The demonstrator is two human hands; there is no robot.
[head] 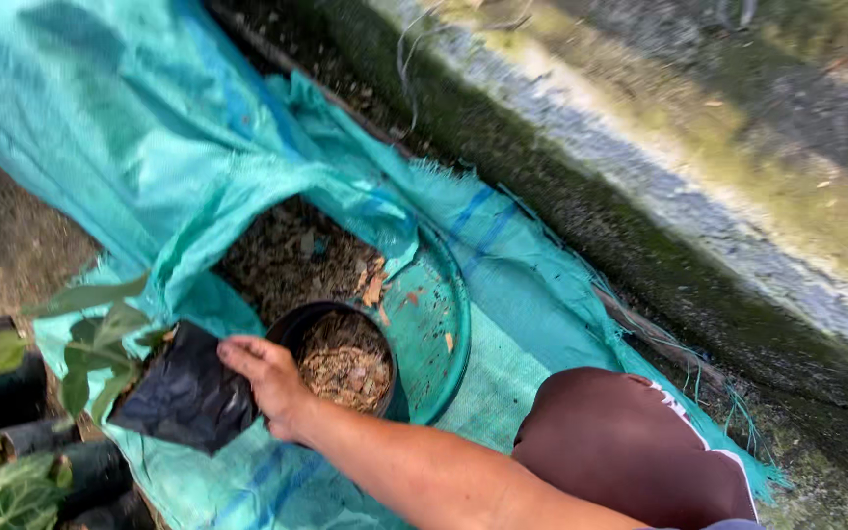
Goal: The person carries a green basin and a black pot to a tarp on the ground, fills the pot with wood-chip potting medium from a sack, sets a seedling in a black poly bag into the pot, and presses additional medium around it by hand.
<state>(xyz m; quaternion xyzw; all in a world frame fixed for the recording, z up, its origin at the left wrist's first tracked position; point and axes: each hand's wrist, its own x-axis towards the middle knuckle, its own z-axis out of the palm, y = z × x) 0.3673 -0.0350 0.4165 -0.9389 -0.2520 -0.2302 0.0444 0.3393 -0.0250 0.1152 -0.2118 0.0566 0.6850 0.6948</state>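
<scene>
One hand point(265, 381) grips a seedling in a black plastic grow bag point(186, 395), tipped leftward, fingers clamped on the bag's right edge; which hand it is I cannot tell. Just right, touching the knuckles, stands a round black pot of coarse brown mix point(347, 361), beside the open teal woven sack of mix point(291, 257).

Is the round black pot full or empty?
Partly full. The black pot holds brown chippy soil mix below its rim. A hand beside it holds a seedling's black bag.
</scene>
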